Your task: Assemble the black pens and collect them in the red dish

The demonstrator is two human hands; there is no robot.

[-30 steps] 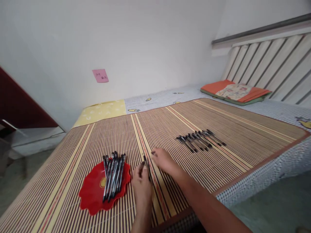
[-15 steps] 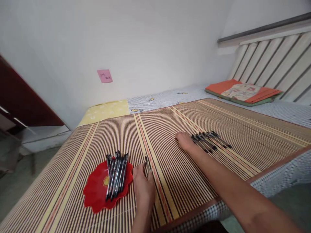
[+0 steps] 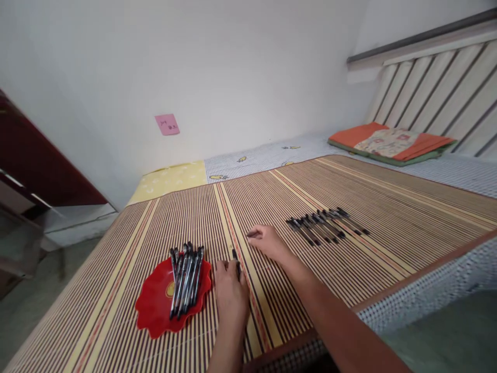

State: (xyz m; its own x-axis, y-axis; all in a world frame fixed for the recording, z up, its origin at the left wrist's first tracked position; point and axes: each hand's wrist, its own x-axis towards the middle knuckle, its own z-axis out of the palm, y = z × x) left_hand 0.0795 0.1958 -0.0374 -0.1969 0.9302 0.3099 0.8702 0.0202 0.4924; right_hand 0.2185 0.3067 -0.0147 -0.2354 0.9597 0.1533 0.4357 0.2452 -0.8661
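Observation:
My left hand (image 3: 232, 292) is closed around a pen (image 3: 234, 255) just right of the red plate; the pen's dark end sticks up past the fingers and the rest is hidden. To its right, my right hand (image 3: 267, 242) hovers over the mat with thumb and forefinger slightly apart and no pen visible in them. Several black-ended clear pens (image 3: 188, 280) lie bunched on the red scalloped plate (image 3: 153, 305). Farther right, a slanted row of similar pens (image 3: 320, 226) lies side by side on the striped mat.
The striped bamboo mat (image 3: 186, 217) covers a bed with a checked sheet (image 3: 260, 158). A folded orange and green cloth (image 3: 392, 144) lies at the back right, by a white radiator (image 3: 435, 88). A pink note (image 3: 167, 124) is stuck on the wall.
My right hand has moved left, away from the pen row towards my left hand, uncovering the row's left end. My left hand stays beside the plate with its pen.

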